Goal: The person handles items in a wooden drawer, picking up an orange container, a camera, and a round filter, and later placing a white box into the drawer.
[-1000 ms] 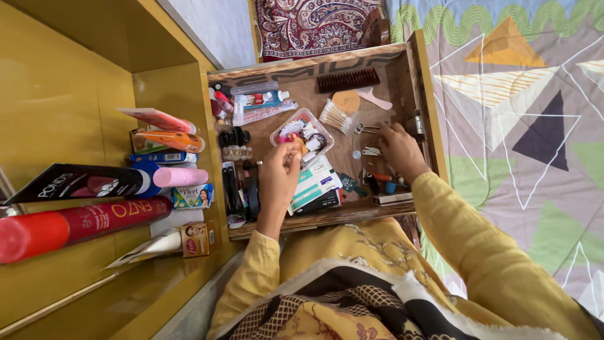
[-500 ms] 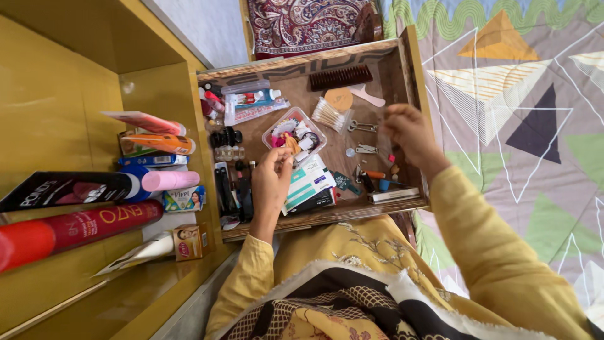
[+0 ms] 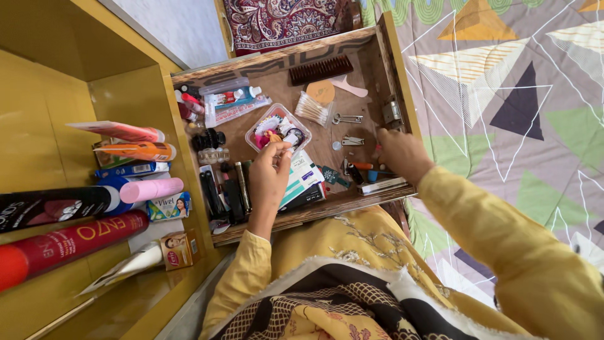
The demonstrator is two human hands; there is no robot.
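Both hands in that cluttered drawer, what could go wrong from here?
1. The left hand reaches into the clear tray packed with small bits; a pull may tip it or spill pieces.
2. The right hand sits among loose metal clips and small tools by the drawer wall; a snag or nick is possible.
3. The drawer hangs well out over the lap and might sag if leaned on.

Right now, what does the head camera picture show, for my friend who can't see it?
A person's left hand reaches into a clear tray of small trinkets in an open wooden drawer, while the right hand rests near small tools at its right side. Tubes and bottles lie on a yellow shelf.
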